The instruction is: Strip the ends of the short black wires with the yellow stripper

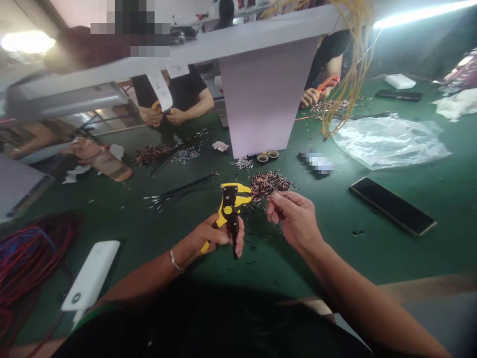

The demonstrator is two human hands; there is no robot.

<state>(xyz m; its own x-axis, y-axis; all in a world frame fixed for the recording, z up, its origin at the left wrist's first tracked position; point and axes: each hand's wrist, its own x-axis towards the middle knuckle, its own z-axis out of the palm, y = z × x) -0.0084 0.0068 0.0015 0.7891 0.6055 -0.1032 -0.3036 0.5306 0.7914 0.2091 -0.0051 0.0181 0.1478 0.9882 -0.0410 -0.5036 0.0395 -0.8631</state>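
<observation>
My left hand (216, 237) grips the handles of a yellow and black wire stripper (231, 204), its jaws up and turned to the right. My right hand (292, 216) is just right of the jaws, fingers pinched; whether a thin wire is between them is too small to tell. Right behind both hands lies a pile of short copper-tipped wire pieces (269, 182) on the green table (335, 248). A bundle of black wires (182, 191) lies to the left of the pile.
A dark phone (392, 205) lies to the right, a white power bank (91, 275) at lower left, red and blue cable coils (30, 253) at far left. A clear plastic bag (387, 141) and hanging yellow wires (352, 74) are behind. Across the table, other people's hands work with pliers.
</observation>
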